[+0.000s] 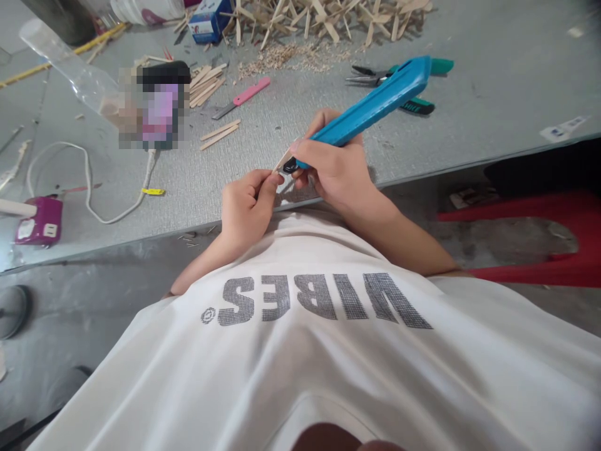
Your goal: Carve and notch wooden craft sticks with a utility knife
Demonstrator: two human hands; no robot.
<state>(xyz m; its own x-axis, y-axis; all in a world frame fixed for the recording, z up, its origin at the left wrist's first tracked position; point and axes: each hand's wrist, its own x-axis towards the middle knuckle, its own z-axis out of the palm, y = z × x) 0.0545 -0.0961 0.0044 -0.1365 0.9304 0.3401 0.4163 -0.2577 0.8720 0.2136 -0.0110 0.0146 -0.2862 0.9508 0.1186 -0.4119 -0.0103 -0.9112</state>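
Note:
My right hand point(331, 169) is closed around a long blue utility knife point(375, 103), whose black tip points down to the left. My left hand point(246, 203) pinches a small wooden stick point(283, 160) just beside the knife tip. Both hands sit at the near edge of the grey table point(291, 138), above my white shirt. The knife tip touches or nearly touches the stick; the blade itself is too small to make out.
Teal-handled pliers point(399, 78) lie behind the knife. A pink cutter point(244, 97), loose wooden sticks point(220, 133), a stick pile point(328, 19) and wood chips are farther back. A phone on a white cable point(94, 207) and purple plug point(40, 220) lie left. A red stool point(539, 238) stands right.

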